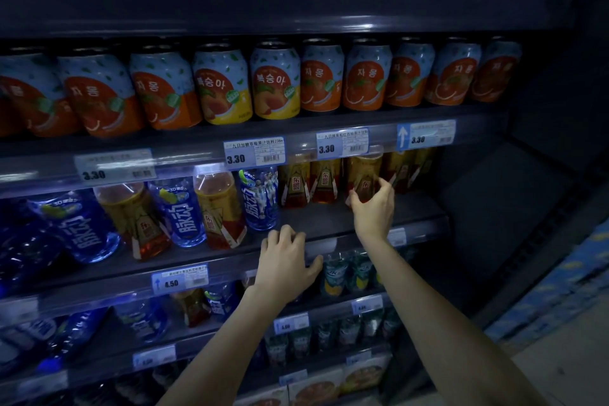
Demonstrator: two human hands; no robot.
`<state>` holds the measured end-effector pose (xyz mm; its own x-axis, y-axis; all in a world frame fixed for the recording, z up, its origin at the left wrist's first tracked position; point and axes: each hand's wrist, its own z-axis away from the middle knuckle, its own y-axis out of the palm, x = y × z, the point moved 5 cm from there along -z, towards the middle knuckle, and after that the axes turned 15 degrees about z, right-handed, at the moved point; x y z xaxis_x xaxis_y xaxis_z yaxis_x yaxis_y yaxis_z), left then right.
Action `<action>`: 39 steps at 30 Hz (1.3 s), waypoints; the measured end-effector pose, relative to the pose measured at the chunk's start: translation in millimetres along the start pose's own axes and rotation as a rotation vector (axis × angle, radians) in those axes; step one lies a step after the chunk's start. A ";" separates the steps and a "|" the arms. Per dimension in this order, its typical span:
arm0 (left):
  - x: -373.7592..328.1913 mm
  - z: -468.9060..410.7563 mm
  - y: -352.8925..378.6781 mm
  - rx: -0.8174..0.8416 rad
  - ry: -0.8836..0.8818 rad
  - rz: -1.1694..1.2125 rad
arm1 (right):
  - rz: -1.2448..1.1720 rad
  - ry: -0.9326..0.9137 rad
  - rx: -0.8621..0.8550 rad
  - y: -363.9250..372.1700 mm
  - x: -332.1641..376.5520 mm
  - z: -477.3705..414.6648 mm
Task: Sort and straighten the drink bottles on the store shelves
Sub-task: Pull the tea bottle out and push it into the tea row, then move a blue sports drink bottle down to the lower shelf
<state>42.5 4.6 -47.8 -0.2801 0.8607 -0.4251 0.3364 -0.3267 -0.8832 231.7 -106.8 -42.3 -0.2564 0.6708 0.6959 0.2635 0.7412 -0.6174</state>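
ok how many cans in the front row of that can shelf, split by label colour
orange-label cans: 8 (the far-left one is cut by the frame edge)
yellow-label cans: 2
total: 10

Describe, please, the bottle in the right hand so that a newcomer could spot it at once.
Start at the long row of orange-and-blue cans, then drop to the shelf just below. Toward its right end, under a 3.30 price tag, stand amber bottles with red-and-gold labels. Yours is the bottle the right hand grips; its neighbours stand untouched.
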 end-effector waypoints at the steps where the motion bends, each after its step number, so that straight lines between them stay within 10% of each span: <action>1: -0.9 -1.5 -0.7 0.007 -0.009 0.000 | 0.019 -0.016 0.009 0.7 0.8 -2.0; 28: 2.3 -4.2 -4.4 0.069 -0.081 0.104 | 0.215 -0.075 0.129 6.3 7.9 -7.8; 39: 27.8 39.6 -35.1 -0.162 -0.113 0.244 | 0.145 -0.493 0.092 -4.0 66.7 85.5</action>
<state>-12.7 24.6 -36.4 -0.2683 0.7126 -0.6483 0.5427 -0.4442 -0.7129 134.0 -62.9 -24.8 -0.6370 0.6821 0.3591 0.2513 0.6241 -0.7398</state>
